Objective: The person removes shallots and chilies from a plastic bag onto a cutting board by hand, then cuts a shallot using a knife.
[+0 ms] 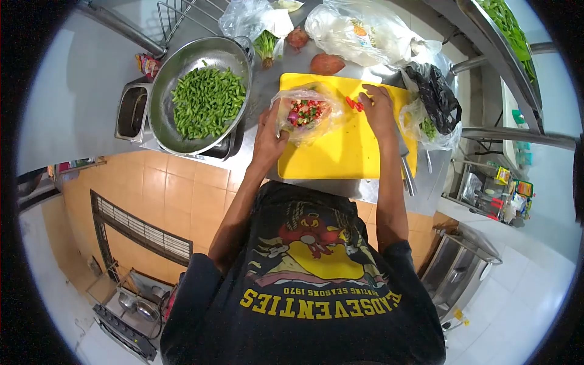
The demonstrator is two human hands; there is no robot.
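Observation:
On the yellow cutting board (328,161) lies a clear plastic bag (322,131), its mouth open, with chopped red and green chilies (307,112) and a purple piece like shallot inside. My left hand (269,137) grips the bag's left edge. Just right of the bag are several red chili pieces (354,104). Beside them is my right hand (379,108), its fingers bent and somewhat apart, with nothing visible in them. A knife (406,167) rests along the board's right side, partly hidden by my right forearm.
To the left stands a large metal pan (246,100) of cut green vegetables (207,103). Behind the board are a brown-orange root vegetable (326,64), an onion (297,38), green stalks (266,47) and white plastic bags (365,33). A black plastic bag (439,97) lies right; metal shelving (517,137) overhangs there.

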